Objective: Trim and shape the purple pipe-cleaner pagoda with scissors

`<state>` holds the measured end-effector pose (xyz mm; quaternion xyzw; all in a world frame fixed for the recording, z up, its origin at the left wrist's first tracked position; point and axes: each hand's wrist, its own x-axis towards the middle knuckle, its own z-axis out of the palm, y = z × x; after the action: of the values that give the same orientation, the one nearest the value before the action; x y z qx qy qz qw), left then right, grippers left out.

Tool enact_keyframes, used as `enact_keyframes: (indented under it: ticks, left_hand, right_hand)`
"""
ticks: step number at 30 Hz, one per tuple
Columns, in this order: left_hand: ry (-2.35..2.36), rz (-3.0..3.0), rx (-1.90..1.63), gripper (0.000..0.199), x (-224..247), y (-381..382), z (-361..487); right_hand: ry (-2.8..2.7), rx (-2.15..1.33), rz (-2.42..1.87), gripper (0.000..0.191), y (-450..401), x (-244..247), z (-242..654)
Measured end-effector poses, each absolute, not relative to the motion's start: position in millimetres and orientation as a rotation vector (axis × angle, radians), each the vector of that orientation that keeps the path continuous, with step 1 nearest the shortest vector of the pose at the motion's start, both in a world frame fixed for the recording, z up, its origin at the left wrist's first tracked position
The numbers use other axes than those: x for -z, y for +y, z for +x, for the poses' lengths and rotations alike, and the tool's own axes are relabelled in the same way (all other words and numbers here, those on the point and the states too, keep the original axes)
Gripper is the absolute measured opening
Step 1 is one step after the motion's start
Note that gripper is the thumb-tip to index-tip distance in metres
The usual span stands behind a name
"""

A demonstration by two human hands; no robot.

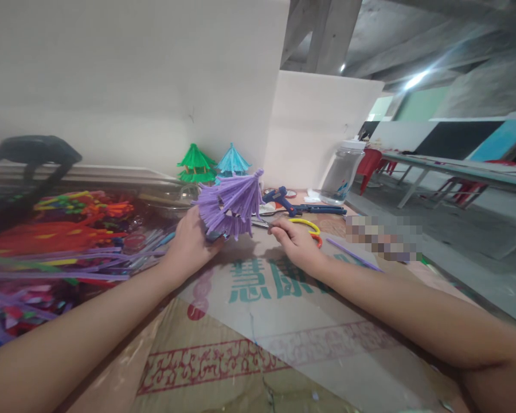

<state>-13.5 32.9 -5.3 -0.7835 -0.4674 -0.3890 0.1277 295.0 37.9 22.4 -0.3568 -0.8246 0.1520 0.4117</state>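
Note:
A purple umbrella-shaped piece of fuzzy stems (pixel 232 203) is held tilted above the table by my left hand (pixel 193 244), its fingers closed under the lower tier. My right hand (pixel 294 241) is to the right of it, fingers bent together at the metal part of a pair of scissors with yellow and orange handles (pixel 307 222). Whether the fingertips hold the scissors or something small is hidden. Behind the purple piece, a green tiered piece (pixel 194 163) and a light blue one (pixel 232 160) stand against the board.
Piles of coloured stems (pixel 69 229) fill the left side. A blue glue gun (pixel 284 199), blue-handled pliers (pixel 322 209) and a clear bottle (pixel 341 172) stand or lie at the back. One purple stem (pixel 355 255) lies right of my right hand.

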Motion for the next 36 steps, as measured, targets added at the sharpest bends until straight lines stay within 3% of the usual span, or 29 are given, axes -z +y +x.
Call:
enact_keyframes:
  ticks: [10, 25, 36]
  left_hand:
    - [-1.423, -2.264, 1.188, 0.061, 1.2, 32.0, -9.8]
    - [-1.463, -2.216, 1.14, 0.07, 4.7, 27.2, -7.9]
    - [-1.442, -2.235, 1.164, 0.072, 9.2, 30.7, -8.9]
  right_hand:
    - [-2.051, -0.467, -0.878, 0.025, 34.1, -25.5, 294.0]
    - [-1.867, -0.911, -0.933, 0.058, 25.2, -23.7, 285.5]
    - [-1.844, -0.965, -0.908, 0.062, 25.8, -25.1, 284.8]
